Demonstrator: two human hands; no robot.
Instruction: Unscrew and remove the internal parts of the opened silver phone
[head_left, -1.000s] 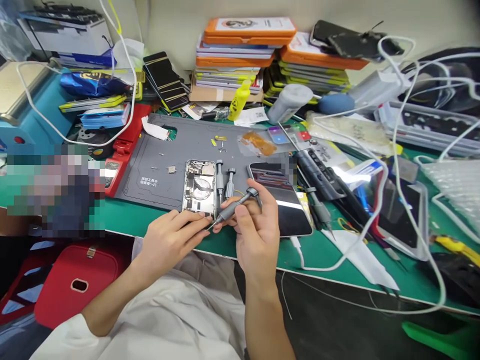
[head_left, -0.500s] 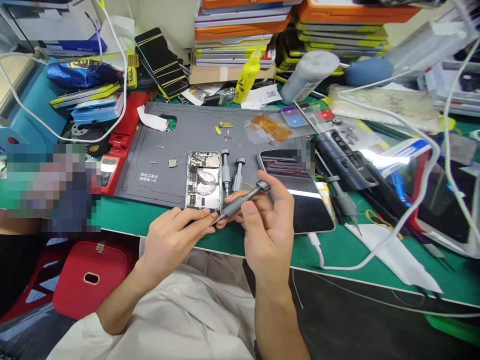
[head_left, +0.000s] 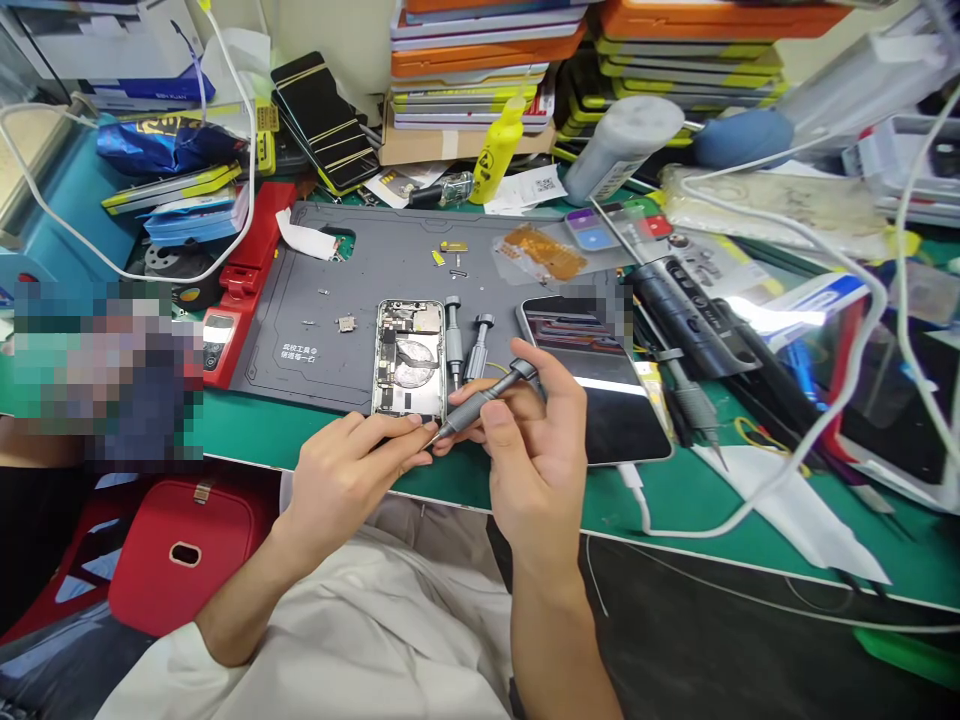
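My right hand (head_left: 536, 455) grips a grey screwdriver (head_left: 480, 402), its index finger pressed on the cap end. The driver slants down and left, its tip at the fingertips of my left hand (head_left: 349, 470). Those left fingers are pressed together beside the lower end of an opened phone (head_left: 411, 360), and what they pinch is hidden. Circuit boards and a round silvery coil area show inside the phone. Right of it, two more grey screwdrivers (head_left: 453, 340) lie on the dark work mat (head_left: 337, 280). A dark-screened tablet (head_left: 622, 410) lies beyond my right hand.
Small metal and yellow parts (head_left: 452, 248) are scattered on the mat. A yellow bottle (head_left: 499, 150) and stacked boxes (head_left: 487, 70) stand behind. At right, a white cable (head_left: 795, 460) loops across the green table (head_left: 540, 500). A red stool (head_left: 180, 550) is at lower left.
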